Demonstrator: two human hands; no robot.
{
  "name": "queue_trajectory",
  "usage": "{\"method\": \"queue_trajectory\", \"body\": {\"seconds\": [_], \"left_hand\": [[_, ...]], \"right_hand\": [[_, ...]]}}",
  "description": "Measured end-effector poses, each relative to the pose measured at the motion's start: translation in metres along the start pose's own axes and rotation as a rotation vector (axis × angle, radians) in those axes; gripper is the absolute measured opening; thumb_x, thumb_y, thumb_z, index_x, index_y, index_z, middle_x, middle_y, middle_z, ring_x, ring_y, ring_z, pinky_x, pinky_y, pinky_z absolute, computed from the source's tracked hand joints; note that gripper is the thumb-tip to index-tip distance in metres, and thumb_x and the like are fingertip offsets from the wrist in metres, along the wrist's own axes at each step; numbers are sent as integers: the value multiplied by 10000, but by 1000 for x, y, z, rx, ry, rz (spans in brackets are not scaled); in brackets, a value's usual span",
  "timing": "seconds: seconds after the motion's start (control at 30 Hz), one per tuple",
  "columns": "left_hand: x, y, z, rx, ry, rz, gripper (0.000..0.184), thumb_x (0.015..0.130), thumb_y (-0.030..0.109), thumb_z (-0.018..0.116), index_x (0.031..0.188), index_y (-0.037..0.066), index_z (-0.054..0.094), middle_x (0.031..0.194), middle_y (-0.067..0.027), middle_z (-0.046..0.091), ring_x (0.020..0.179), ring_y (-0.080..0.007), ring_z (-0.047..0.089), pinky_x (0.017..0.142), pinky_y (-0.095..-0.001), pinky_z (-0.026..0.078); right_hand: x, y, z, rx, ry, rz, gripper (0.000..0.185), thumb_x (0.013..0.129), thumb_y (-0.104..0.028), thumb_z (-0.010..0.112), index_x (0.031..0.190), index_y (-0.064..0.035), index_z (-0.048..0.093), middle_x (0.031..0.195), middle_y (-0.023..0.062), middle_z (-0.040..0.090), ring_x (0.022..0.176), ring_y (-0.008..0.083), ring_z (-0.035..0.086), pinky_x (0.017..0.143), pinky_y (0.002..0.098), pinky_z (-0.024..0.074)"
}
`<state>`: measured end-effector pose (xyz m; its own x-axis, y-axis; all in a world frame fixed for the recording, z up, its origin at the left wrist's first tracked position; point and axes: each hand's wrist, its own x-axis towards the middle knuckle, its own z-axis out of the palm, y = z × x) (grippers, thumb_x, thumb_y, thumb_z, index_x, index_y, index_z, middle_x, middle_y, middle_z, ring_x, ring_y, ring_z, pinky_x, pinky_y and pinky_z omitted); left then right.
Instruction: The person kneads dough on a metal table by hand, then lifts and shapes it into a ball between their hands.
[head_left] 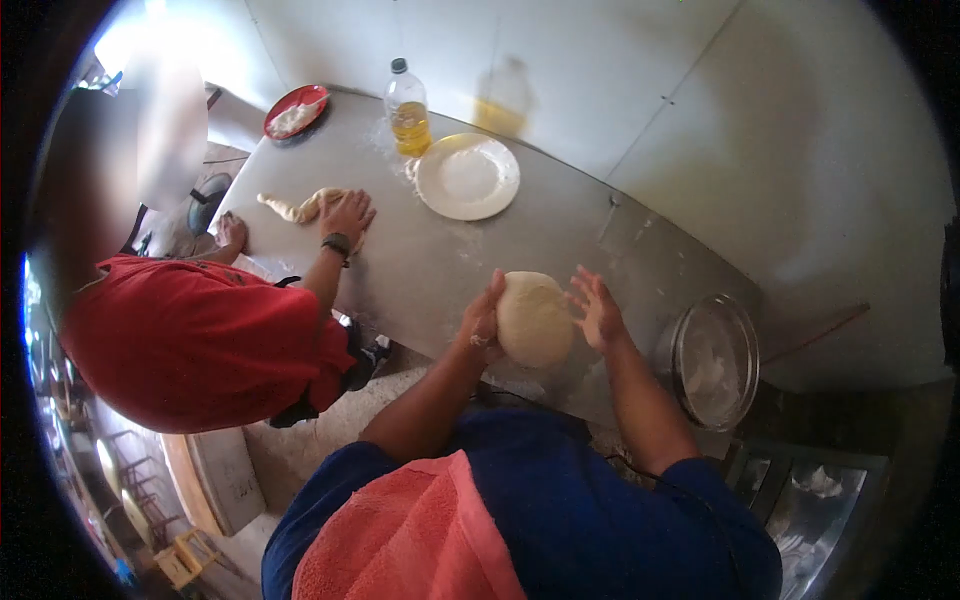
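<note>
A large, smooth, flattened round of pale dough [535, 322] is between my hands at the near side of the metal table [420, 285]. My left hand [484, 314] grips its left edge, the fingers partly hidden by the dough. On the other side, my right hand [597, 312] is open with fingers spread, close to the dough's right edge; whether the fingertips touch it I cannot tell. I cannot make out whether the dough rests on the table or is lifted.
A co-worker in a red shirt [200, 340] presses a twisted dough strip [298, 208] at left. Toward the wall stand a floury white plate [468, 204], an oil bottle [408, 115] and a red plate [297, 112] with flour. A round metal pan [716, 362] sits at right.
</note>
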<state>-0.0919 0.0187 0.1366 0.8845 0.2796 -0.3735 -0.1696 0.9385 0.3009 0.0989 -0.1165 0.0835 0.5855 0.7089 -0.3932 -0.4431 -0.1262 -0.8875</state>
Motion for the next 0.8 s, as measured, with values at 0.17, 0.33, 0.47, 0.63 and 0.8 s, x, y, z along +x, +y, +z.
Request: {"method": "queue_trajectory", "body": {"seconds": [0.17,0.33,0.47,0.63,0.8], "left_hand": [[13,2,3,328,60,-17,812,947,690,432,1372,2,498,1335,-166,589,1199,-318,590,1015,-493,467],[7,31,-55,306,-111,-55,846,936,711,427,1440,32,442,1394,-151,544,1297,-300,505,1100,-502,368],[-2,9,-83,550,334,54,778,948,684,441,1455,94,444,1327,-131,580,1210,-289,546,1050,-502,397],[-9,-15,-42,1025,413,189,634,982,584,460,1372,90,534,1203,-106,604,973,-258,582,842,-390,483],[23,-54,-18,370,172,275,651,966,600,500,1315,54,566,1206,-119,646,1005,-245,642,885,-385,522]], "right_hand": [[-23,22,34,488,-436,239,855,850,-603,646,1466,-71,382,1389,145,538,1261,346,536,1058,512,445],[-30,-6,53,463,-447,143,775,812,-446,735,1406,-53,430,1274,157,587,1124,349,620,929,487,546],[-33,-11,48,332,-414,16,660,794,-304,782,1323,-51,477,1196,151,604,1065,325,643,856,474,582],[-47,-26,43,284,-394,9,626,816,-300,772,1313,-50,486,1196,145,597,1040,305,645,831,463,585],[-36,-11,31,336,-793,114,729,877,-525,635,1399,-54,442,1300,145,572,1131,305,609,934,449,539]]}}
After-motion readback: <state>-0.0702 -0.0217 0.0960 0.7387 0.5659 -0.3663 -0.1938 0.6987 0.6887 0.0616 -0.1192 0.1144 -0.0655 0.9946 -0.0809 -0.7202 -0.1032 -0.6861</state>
